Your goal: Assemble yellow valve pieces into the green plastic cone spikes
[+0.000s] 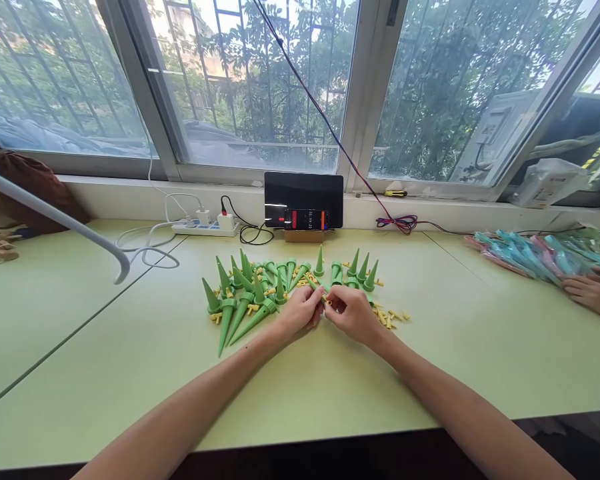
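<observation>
My left hand (303,309) is closed on a green plastic plant-watering spike (311,283), its tip pointing up and away from me. Close against it, my right hand (354,313) pinches at a small yellow piece (329,303) by the spike's near end. Whether that piece is seated in the spike I cannot tell, as the fingers cover most of it. More green spikes (241,313) stand and lie in front and to the left, with yellow valve pieces among them. A loose heap of yellow pieces (391,316) lies just right of my right hand.
A dark screen (304,190) with a phone (307,220) before it stands by the window. A power strip (206,229) and white cables are back left. At the right, another person's hand (596,295) touches bagged blue and pink items (535,257). A white curved bar (55,213) crosses the left.
</observation>
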The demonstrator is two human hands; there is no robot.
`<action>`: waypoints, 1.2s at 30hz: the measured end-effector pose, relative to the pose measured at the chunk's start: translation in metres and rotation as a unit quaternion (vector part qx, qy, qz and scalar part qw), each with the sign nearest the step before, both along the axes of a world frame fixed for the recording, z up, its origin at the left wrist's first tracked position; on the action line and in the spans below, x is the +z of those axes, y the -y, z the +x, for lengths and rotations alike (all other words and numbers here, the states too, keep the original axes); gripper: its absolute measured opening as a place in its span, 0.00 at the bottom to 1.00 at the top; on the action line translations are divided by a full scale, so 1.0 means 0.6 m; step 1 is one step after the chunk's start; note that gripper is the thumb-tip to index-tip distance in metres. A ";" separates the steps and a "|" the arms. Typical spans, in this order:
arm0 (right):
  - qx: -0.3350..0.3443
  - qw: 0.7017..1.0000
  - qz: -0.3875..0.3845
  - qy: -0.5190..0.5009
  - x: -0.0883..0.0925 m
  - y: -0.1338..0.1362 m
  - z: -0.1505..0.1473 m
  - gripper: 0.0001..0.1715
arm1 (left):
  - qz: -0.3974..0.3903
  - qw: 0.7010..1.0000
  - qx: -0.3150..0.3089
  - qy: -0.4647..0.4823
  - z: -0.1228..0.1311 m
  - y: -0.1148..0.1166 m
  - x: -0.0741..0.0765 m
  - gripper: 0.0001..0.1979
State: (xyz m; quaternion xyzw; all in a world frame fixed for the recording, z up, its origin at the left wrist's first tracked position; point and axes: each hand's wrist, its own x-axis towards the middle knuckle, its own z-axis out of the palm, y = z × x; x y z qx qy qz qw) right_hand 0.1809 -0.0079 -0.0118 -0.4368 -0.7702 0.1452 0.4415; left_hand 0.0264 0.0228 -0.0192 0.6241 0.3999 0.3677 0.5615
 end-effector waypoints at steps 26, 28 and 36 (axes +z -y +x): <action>-0.078 0.992 -0.058 -0.080 -0.006 -0.022 0.019 0.23 | 0.236 0.937 0.110 -0.233 -0.003 0.024 0.023 0.22; -0.078 0.992 -0.058 -0.079 -0.005 -0.022 0.019 0.23 | 0.243 0.929 0.116 -0.252 -0.004 0.023 0.025 0.25; -0.059 0.995 -0.060 -0.058 -0.004 -0.020 0.019 0.24 | 0.282 0.909 0.135 -0.275 -0.007 0.023 0.021 0.24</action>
